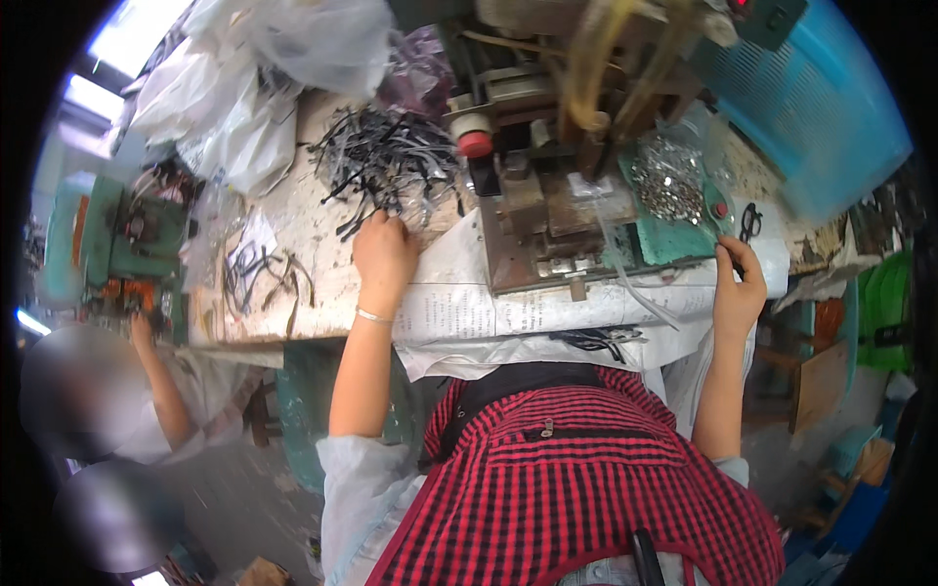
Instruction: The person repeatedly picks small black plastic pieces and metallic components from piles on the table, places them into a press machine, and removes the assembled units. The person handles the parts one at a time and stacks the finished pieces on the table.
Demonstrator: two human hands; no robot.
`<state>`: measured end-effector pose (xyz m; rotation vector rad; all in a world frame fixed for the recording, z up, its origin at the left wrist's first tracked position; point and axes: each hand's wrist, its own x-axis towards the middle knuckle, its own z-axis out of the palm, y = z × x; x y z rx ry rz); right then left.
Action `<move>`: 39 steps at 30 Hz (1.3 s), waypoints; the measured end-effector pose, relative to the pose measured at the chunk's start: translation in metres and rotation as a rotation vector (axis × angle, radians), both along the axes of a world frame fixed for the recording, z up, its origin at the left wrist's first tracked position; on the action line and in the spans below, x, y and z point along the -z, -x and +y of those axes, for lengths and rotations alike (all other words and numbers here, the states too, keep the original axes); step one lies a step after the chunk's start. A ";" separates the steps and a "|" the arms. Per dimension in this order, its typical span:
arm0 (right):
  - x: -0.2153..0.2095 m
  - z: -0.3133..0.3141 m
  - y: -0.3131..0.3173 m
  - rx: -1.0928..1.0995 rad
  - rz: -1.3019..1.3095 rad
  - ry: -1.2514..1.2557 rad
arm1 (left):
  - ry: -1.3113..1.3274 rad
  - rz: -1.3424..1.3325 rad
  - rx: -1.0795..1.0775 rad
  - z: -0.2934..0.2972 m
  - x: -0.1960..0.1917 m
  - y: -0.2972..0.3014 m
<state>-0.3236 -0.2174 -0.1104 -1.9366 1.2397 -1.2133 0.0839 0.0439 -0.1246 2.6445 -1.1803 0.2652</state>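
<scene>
My left hand (384, 259) is at the near edge of a tangled pile of black and grey straps (376, 156). Its fingers are curled down and slightly blurred, and what is under them is hidden. At the right corner of a bench press (547, 210), my right hand (740, 283) has thumb and fingertips pressed together; I cannot make out anything between them. A pale strap (625, 269) lies across the press bed and droops over its front edge. Small shiny metal pieces (669, 186) are heaped on the green plate (674, 242) just beyond my right hand.
Black scissors (750, 223) lie right of the green plate. A blue plastic basket (821, 117) stands at the far right, white plastic bags (225, 107) at the far left. Loose straps (264, 278) lie on the left bench. Another person's hand (144, 330) is beside a green machine (93, 239).
</scene>
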 end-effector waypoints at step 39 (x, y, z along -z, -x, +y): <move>-0.081 0.005 -0.123 -0.510 -0.819 -0.401 | 1.240 0.449 0.609 -0.068 -0.192 0.130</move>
